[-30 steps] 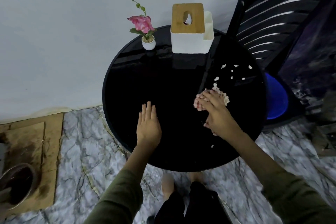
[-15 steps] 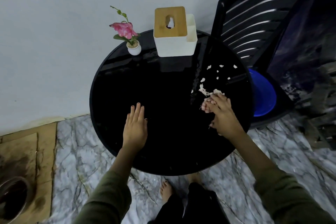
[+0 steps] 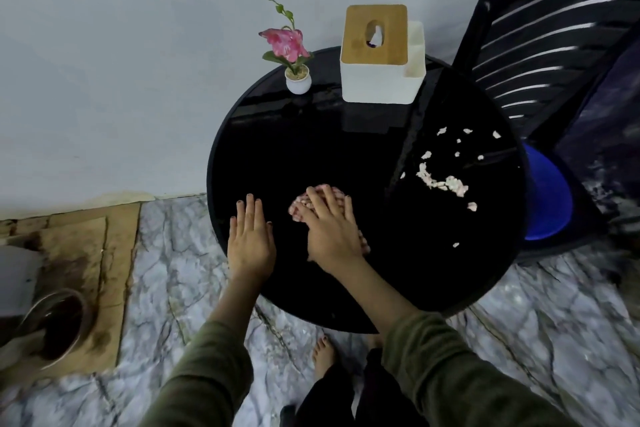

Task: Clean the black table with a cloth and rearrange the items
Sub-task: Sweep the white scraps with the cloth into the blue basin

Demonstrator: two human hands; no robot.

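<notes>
A round black table [image 3: 346, 149] stands against the wall. My right hand [image 3: 330, 227] presses flat on a pink-and-white cloth [image 3: 300, 206] near the table's front middle; most of the cloth is hidden under the hand. Just to its left, my left hand [image 3: 250, 236] lies flat on the table edge, fingers apart, holding nothing. White scraps [image 3: 441, 180] are strewn over the right part of the table. At the back stand a small white pot with a pink flower [image 3: 297, 80] and a white tissue box with a wooden lid [image 3: 379, 55].
A dark slatted chair [image 3: 543, 55] with a blue seat cushion [image 3: 547, 194] stands close against the table's right side. A metal bowl [image 3: 55, 326] sits on a wooden board at the lower left. My bare foot [image 3: 323, 354] is on the marble floor under the table edge.
My right hand has slid the cloth leftward from the scraps on the right to the table's front middle, next to my left hand. A curved line of scraps lies where it was.
</notes>
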